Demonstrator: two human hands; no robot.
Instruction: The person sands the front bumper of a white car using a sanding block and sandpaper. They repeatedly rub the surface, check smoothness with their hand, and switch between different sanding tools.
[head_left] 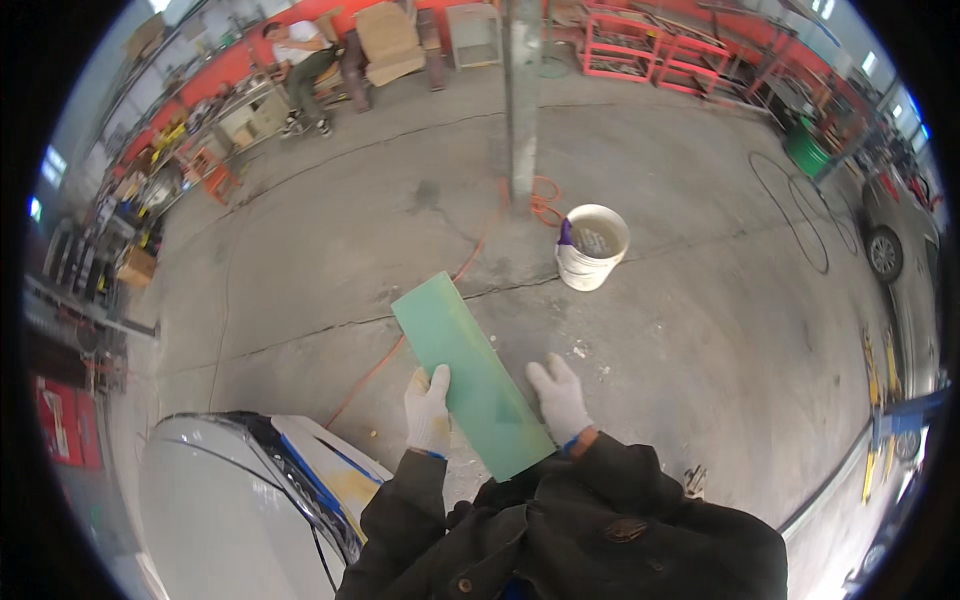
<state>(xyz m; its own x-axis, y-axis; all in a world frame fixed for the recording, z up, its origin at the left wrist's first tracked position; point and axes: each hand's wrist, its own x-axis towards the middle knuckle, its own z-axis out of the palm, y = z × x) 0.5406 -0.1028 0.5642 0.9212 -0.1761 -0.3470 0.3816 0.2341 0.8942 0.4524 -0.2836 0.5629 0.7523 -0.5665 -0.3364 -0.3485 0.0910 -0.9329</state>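
Note:
A long, flat green rectangular sheet (470, 370) lies slantwise in front of my body, its near end close to my dark jacket. My left hand (428, 412), in a white glove, grips its left edge with the thumb on top; the fingers beneath are partly hidden. Beside the right edge is my right hand (562, 398), also gloved in white. Its thumb and fingers are spread, and a narrow gap seems to separate it from the sheet. Yellowish smears run along the sheet's right side and near end.
A white bucket (592, 248) with a purple cloth (566, 233) on its rim stands by a post (523, 110). An orange hose (370, 378) crosses the concrete floor. At lower left is a light car body (230, 500). A seated person (302, 70) is far off; a car (905, 250) stands right.

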